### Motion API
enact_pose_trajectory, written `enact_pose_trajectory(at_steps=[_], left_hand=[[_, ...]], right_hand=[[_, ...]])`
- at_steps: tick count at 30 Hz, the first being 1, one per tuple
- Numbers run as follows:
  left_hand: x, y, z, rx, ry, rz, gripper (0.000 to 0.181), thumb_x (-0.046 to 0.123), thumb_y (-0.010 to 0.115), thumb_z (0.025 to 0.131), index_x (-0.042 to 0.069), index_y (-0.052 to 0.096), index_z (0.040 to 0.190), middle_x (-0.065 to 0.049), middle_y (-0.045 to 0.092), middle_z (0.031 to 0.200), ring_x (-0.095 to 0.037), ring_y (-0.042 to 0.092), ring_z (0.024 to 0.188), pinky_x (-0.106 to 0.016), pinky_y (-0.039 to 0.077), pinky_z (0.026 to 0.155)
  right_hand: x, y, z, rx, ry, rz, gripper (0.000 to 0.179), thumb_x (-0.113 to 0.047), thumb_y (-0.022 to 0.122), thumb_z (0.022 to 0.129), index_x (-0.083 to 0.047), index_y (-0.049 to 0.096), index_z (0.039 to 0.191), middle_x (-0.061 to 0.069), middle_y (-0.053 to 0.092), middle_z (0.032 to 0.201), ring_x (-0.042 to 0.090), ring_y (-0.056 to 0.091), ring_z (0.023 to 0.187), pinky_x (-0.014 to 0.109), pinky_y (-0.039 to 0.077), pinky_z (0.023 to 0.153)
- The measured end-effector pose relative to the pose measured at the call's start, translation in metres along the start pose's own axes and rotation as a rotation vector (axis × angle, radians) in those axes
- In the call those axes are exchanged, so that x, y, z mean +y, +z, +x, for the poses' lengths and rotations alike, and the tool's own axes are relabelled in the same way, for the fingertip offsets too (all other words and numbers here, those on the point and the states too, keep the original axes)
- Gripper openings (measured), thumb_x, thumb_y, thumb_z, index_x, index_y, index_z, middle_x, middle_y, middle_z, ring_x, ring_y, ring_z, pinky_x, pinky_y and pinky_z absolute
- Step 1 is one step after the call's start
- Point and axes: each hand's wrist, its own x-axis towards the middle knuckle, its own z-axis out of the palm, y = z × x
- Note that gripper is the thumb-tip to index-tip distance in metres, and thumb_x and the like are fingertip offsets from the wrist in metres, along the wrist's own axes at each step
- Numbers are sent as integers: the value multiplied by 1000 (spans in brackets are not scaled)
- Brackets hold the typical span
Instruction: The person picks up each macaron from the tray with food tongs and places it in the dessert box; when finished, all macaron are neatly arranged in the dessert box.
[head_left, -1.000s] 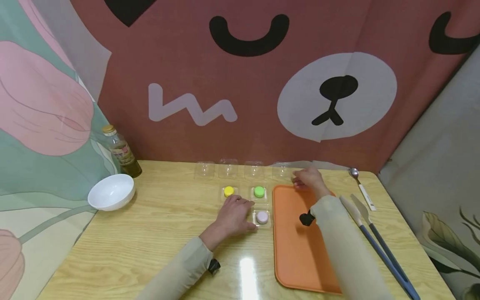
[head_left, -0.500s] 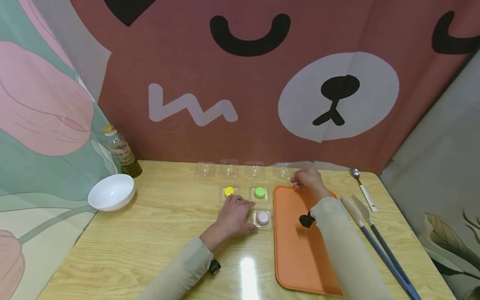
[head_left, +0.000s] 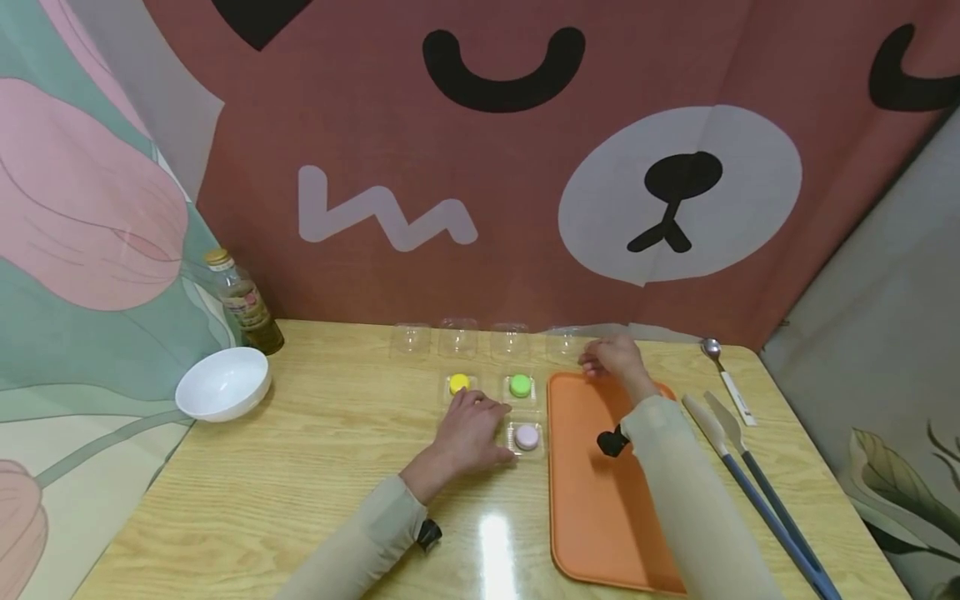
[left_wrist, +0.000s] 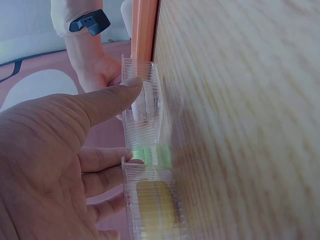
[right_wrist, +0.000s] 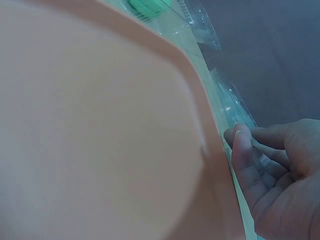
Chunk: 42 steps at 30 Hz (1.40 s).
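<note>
My left hand (head_left: 471,432) grips a clear plastic box base (head_left: 537,451) holding a lilac macaron (head_left: 527,436), thumb at its near edge and forefinger at its far edge. In the left wrist view the thumb (left_wrist: 112,100) lies over the rim. Behind it stand boxes with a green macaron (head_left: 520,385) and a yellow macaron (head_left: 459,383), the yellow one partly behind my fingers. My right hand (head_left: 617,357), past the tray's far edge, pinches the corner of a clear plastic lid (head_left: 564,342); the right wrist view shows its fingertips (right_wrist: 241,131) together at the lid (right_wrist: 231,102).
An orange tray (head_left: 600,508) lies beneath my right forearm. More clear lids (head_left: 458,338) line the back edge. Two long-handled spatulas (head_left: 757,483) and a spoon (head_left: 723,375) lie right of the tray. A white bowl (head_left: 223,385) and an oil bottle (head_left: 249,307) stand far left.
My right hand has edged slightly left at the lid. My left hand and the macarons have stayed in place, apart from a small shift of the view.
</note>
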Motion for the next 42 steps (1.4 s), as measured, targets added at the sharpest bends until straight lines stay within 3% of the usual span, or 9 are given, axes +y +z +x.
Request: enact_pose_trajectory(at_steps=[6, 15, 21, 29, 37, 42], left_hand=[[0, 0, 0, -7, 0, -8, 81, 55, 84, 76, 15, 60, 142, -4, 65, 139, -28, 49, 135, -55, 23, 126], [0, 0, 0, 8, 11, -15, 80, 53, 85, 75, 14, 60, 141, -5, 65, 138, -29, 50, 134, -56, 23, 125], [0, -1, 0, 0, 6, -11, 80, 54, 84, 75, 15, 60, 142, -4, 65, 138, -28, 49, 134, -55, 22, 125], [1, -3, 0, 14, 15, 19, 80, 56, 84, 74, 15, 62, 139, -3, 67, 136, -28, 50, 132, -55, 26, 124], [1, -2, 0, 7, 13, 16, 81, 56, 84, 75, 15, 61, 141, -3, 65, 139, -28, 49, 133, -55, 24, 125], [0, -2, 0, 5, 15, 13, 82, 56, 85, 74, 15, 60, 141, -3, 65, 139, -29, 49, 134, -55, 24, 125]], right_hand=[[0, -8, -5, 23, -19, 0, 39, -16, 52, 106, 14, 60, 129, 22, 74, 108, 10, 67, 68, 25, 61, 66], [-3, -21, -21, 8, -58, -114, 43, -25, 53, 107, 4, 58, 138, 24, 68, 126, 17, 73, 84, 31, 63, 77], [-9, -24, -32, 30, -90, -149, 42, -24, 53, 106, 4, 58, 138, 25, 69, 124, 23, 75, 91, 37, 64, 80], [-15, -27, -46, 60, -157, -213, 38, -19, 55, 104, 6, 62, 133, 25, 71, 114, 15, 73, 77, 41, 64, 80], [-23, -29, -62, 60, -172, -252, 35, -20, 55, 105, -1, 64, 133, 27, 69, 121, 15, 72, 75, 50, 62, 87], [-25, -28, -74, 70, -241, -258, 32, -17, 59, 103, 3, 66, 127, 27, 70, 117, 14, 72, 72, 41, 64, 77]])
